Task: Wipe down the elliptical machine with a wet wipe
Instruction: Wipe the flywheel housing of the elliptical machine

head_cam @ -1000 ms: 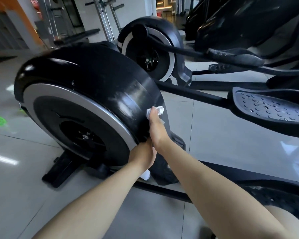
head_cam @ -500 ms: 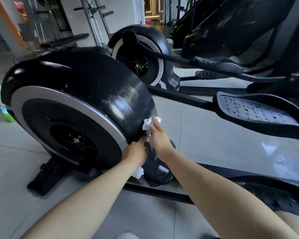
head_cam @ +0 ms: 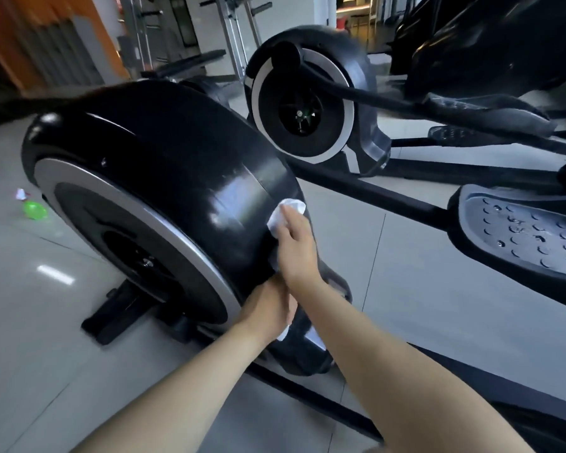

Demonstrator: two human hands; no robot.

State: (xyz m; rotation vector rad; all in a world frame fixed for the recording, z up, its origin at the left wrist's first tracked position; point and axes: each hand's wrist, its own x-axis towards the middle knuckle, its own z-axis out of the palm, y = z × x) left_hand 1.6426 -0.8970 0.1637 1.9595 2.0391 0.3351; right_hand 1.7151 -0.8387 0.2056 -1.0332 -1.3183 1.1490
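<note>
Compared against half a second back: found right hand (head_cam: pixel 296 253) higher up glossy black rounded flywheel housing (head_cam: pixel 177 152) of near elliptical machine, now drawn apart from left hand (head_cam: pixel 265 310) after sitting just beside it. Read as an upward stroke; judged wiping of this housing under way, with pedals and rails likely still to do.

Logged right fingers nearly straight, pressing crumpled white wet wipe (head_cam: pixel 286 212) flat against the housing's curved face, near its right edge. Found left hand unmoved, low at housing's lower rim, with fingers hidden; cannot tell its grip. Noted white scrap (head_cam: pixel 283 335) poking out beneath that palm; cannot tell whether same wipe or another.

Counted: two hands; two ellipticals, with second black elliptical (head_cam: pixel 303 109) behind; one grey dimpled foot pedal (head_cam: pixel 520 237) close at right; one small green object (head_cam: pixel 35 210) on pale tiled floor (head_cam: pixel 389 289).
</note>
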